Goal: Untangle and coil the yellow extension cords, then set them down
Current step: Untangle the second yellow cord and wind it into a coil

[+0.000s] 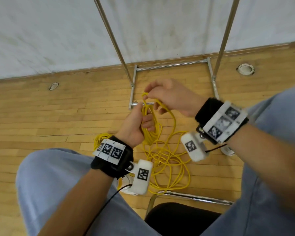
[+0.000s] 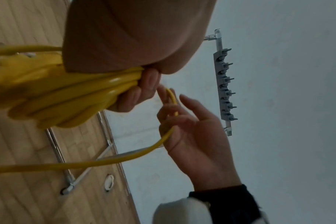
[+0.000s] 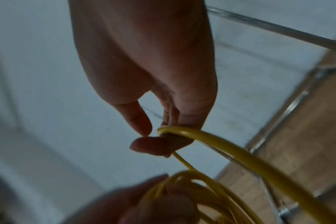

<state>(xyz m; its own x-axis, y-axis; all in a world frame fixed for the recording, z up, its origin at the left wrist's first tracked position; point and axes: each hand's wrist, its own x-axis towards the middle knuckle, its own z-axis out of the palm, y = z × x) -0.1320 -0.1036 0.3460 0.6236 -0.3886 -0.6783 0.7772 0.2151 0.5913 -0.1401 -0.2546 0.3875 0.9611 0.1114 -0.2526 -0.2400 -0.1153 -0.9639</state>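
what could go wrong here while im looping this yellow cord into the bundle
The right hand only hooks one strand on its fingertips, so it could slip off. The left hand holds many loops in one grip; a few could spill. The loose cord on the floor looks crossed and may snag as it feeds.

The coil [image 1: 150,126] is hanging in the left hand [image 1: 134,126], just below the right hand [image 1: 172,97]. Loose cord [image 1: 167,160] is lying on the floor [image 1: 49,116] beneath (between the knees), the metal frame [image 1: 172,66] standing behind.
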